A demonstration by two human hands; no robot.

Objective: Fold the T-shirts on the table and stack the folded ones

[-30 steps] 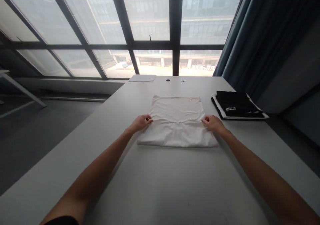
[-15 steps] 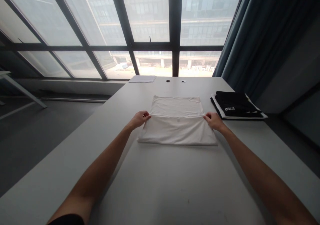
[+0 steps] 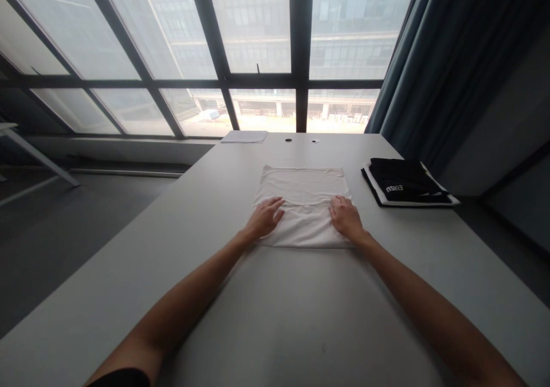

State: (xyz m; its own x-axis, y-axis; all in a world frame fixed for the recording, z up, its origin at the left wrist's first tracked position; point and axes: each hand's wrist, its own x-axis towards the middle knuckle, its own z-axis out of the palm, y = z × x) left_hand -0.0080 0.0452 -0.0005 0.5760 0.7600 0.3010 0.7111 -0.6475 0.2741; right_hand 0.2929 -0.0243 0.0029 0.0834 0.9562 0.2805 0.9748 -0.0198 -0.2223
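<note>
A white folded garment [image 3: 303, 187] lies flat in the middle of a grey table [image 3: 275, 307]. Its near part is doubled over the far part. My left hand [image 3: 265, 218] rests palm down on the near left of the folded layer, fingers stretched out. On the near right of that layer my right hand [image 3: 345, 217] lies flat too, fingers extended. Neither hand holds anything.
A stack of folded black and white clothes [image 3: 406, 182] sits at the table's right edge. A sheet of paper [image 3: 244, 136] lies at the far edge by the window, near two small holes [image 3: 301, 140] in the tabletop. A dark curtain [image 3: 455, 66] hangs on the right.
Both hands let go of the garment's side edges and moved inward onto the top layer, now lying flat. The near fold sits further up over the far part.
</note>
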